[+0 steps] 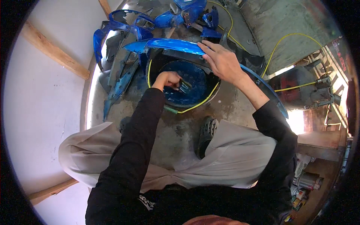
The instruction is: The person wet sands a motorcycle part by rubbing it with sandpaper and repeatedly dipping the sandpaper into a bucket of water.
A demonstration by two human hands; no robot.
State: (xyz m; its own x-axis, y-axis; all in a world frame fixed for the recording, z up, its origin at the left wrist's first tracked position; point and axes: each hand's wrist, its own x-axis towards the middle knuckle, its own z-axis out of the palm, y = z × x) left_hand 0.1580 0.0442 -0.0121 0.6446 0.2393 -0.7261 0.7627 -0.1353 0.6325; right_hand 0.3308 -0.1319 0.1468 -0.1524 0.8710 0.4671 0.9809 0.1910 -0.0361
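A long, curved, glossy blue plastic body panel (174,45) lies across the far side of a round dark tub (215,84). My right hand (224,63) grips it near its middle, fingers over the top edge. Beyond my right wrist the panel's blue edge (268,88) runs on to the right, partly behind the forearm. Inside the tub, above dark bluish water (182,98), my left hand (169,80) is closed around a small dark folded sheet (184,86), perhaps sandpaper. The fingers partly hide it.
More blue body panels (183,15) lie on the floor beyond the tub, with others (122,88) at the left by the white wall (45,90). A yellow hose (198,105) passes round the tub. At the right stand a dark tank (294,90) and a wooden shelf (322,140).
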